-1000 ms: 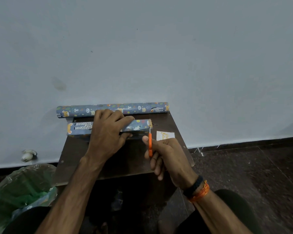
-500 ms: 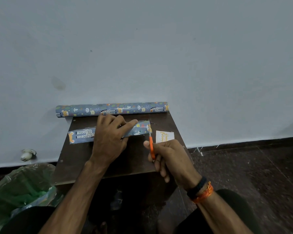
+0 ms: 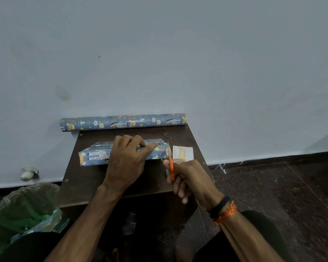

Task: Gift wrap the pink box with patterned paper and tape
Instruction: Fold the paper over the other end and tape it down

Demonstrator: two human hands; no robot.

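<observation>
The box (image 3: 95, 155), covered in blue animal-patterned paper, lies on a small dark brown table (image 3: 95, 178). My left hand (image 3: 127, 159) rests on top of it, fingers curled over its far edge and thumb stretched along the front face. My right hand (image 3: 189, 178) grips orange-handled scissors (image 3: 171, 167), whose blades point up at the box's right end. No pink surface of the box shows. No tape is in view.
A roll of the same patterned paper (image 3: 123, 122) lies along the wall at the table's back edge. A small white card with yellow writing (image 3: 183, 154) sits right of the box. A green plastic bag (image 3: 21, 214) stands on the floor at lower left.
The wrapped box has tipped toward me, so its front face now shows. My left hand shifted with it. The scissors stay at the box's right end.
</observation>
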